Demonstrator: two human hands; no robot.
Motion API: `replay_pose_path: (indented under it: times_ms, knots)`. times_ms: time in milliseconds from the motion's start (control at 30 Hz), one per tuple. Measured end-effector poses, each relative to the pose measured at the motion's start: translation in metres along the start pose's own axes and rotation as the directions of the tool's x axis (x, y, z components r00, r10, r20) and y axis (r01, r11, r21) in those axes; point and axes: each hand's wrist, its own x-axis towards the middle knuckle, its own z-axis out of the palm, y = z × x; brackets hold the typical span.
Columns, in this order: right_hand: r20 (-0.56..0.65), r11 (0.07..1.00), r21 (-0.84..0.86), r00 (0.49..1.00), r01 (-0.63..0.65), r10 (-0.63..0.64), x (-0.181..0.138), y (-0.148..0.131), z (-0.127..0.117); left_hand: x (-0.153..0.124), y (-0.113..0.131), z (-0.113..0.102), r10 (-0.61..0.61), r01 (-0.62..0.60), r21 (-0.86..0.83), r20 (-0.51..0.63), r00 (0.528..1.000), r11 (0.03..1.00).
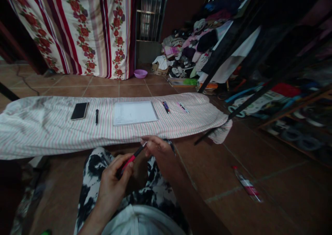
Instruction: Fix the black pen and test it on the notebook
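Note:
My left hand is closed around the barrel of a red and black pen. The pen slants up to the right, and its silvery tip reaches my right hand. The fingers of that hand bend round the tip, with the thumb below; exactly how they touch it is partly hidden. Both hands are above my lap, just short of the bench's front edge. On the striped cloth ahead lie a spiral notebook, a black pen, a dark phone, some small pens and a pinkish-white pen-like item.
A plastic bottle with a red cap lies on the tiled floor to the right. Dark metal bars slant past the bench's right end. Behind stand a purple basin, a floral curtain and a heap of clothes.

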Motion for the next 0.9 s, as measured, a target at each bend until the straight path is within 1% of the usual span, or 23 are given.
replay_pose_path:
  times_ms: [100, 200, 300, 400, 533, 633, 800, 900]
  knots:
    - [0.045, 0.999, 0.029, 0.999, 0.021, -0.023, -0.0019, -0.0035, -0.0028, 0.0002, -0.0009, 0.0000, -0.020, 0.020, -0.007, 0.007, 1.000, 1.000]
    - [0.055, 0.999, 0.029, 0.998, 0.013, -0.015, -0.0021, -0.0053, -0.0044, 0.0001, -0.0001, 0.0001, -0.021, 0.021, -0.005, -0.001, 1.000, 1.000]
    - [0.038, 1.000, 0.022, 0.999, -0.006, 0.005, -0.0005, -0.0037, -0.0038, -0.0003, 0.0012, 0.0006, -0.013, 0.013, 0.000, -0.005, 1.000, 1.000]
    - [-0.010, 1.000, 0.020, 1.000, -0.021, 0.021, 0.0016, 0.0002, -0.0019, -0.0008, 0.0012, 0.0009, -0.012, 0.012, 0.000, 0.000, 1.000, 1.000]
    - [-0.043, 0.999, -0.035, 0.999, -0.013, 0.012, 0.0021, 0.0037, -0.0006, -0.0018, -0.0018, 0.0011, -0.030, 0.030, -0.014, 0.001, 1.000, 0.999]
    - [-0.009, 0.999, -0.043, 1.000, 0.002, -0.002, 0.0002, 0.0033, -0.0016, -0.0026, -0.0039, 0.0007, -0.054, 0.054, -0.036, 0.015, 0.998, 0.998]
    - [0.084, 0.998, 0.022, 0.995, 0.053, -0.055, -0.0024, 0.0011, -0.0049, -0.0023, -0.0030, 0.0008, -0.094, 0.096, -0.093, 0.031, 0.995, 0.991]
    - [0.077, 0.999, 0.007, 0.996, 0.050, -0.050, -0.0020, 0.0008, -0.0053, -0.0010, -0.0023, 0.0018, -0.116, 0.120, -0.125, 0.039, 0.992, 0.985]
